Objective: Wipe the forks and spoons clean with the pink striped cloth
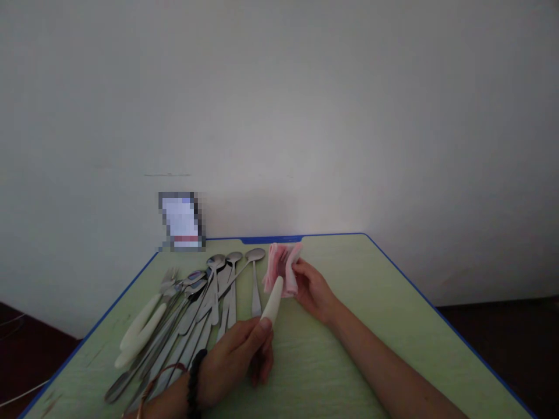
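Note:
My left hand (251, 349) is closed round the white handle (273, 302) of a fork, which points up and away from me. The fork's metal head lies against a pink cloth (273, 262), largely covered by it; its tines show only faintly. My right hand (312, 285) pinches the cloth from the right side, fingers partly hidden behind it. Left of my hands lies a spread of metal cutlery (187, 326), with several spoons and long handles overlapping. Two white-handled pieces (142, 326) rest at its left edge, fork tines showing at their far end. A single spoon (255, 273) lies nearest the cloth.
A pale green table (371, 337) with a blue rim is under everything. At its far left corner a blurred phone-like screen (181, 221) stands upright. Behind the table rises a plain wall (305, 116). A white cable (24, 393) runs at lower left, beyond the table.

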`<state>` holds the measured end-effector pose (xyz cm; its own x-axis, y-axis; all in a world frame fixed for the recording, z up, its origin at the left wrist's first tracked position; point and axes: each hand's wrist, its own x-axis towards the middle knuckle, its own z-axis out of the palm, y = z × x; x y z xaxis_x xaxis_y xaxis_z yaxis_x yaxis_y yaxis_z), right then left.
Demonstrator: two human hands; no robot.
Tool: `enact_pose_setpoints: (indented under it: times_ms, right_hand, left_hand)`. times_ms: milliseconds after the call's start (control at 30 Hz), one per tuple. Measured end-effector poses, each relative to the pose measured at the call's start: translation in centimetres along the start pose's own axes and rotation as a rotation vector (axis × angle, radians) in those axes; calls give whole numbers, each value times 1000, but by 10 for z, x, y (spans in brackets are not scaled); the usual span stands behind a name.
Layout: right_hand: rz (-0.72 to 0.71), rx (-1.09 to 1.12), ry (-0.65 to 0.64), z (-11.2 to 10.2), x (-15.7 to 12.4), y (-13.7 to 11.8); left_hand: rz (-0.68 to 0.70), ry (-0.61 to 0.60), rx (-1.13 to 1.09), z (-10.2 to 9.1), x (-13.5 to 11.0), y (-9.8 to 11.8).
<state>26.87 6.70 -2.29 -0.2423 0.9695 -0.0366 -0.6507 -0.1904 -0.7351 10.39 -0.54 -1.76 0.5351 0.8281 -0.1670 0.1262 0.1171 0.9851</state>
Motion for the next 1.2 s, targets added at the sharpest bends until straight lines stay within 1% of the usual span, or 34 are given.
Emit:
enact_pose_setpoints:
  times_ms: [100, 167, 300, 433, 667, 800, 867, 1033, 1200]
  right_hand:
    - [15, -92, -29, 1, -2, -1]
    - [32, -161, -28, 2, -3, -1]
    - [48, -234, -11, 2, -5, 0]
    - [53, -270, -12, 1, -5, 2]
    - [21, -278, 28, 4, -4, 1]
    - [34, -161, 96, 6, -4, -1]
    - [44, -107, 106, 5, -4, -2]
    - [91, -42, 69, 2, -4, -5]
    - [41, -141, 31, 5, -5, -4]
  left_hand:
    - [13, -20, 93, 0, 0, 1]
    - [10, -40, 104, 0, 0, 1]
    - [-1, -24, -22, 0, 2, 0]
    - [-12, -11, -62, 0, 2, 0]
    - [12, -49, -86, 1, 1, 0]
    - [14, -23, -130, 1, 1, -1]
    - [23, -13, -136, 1, 0, -1]
    - [25, -16, -135, 2, 0, -2]
    - [37, -40, -87, 1, 1, -3]
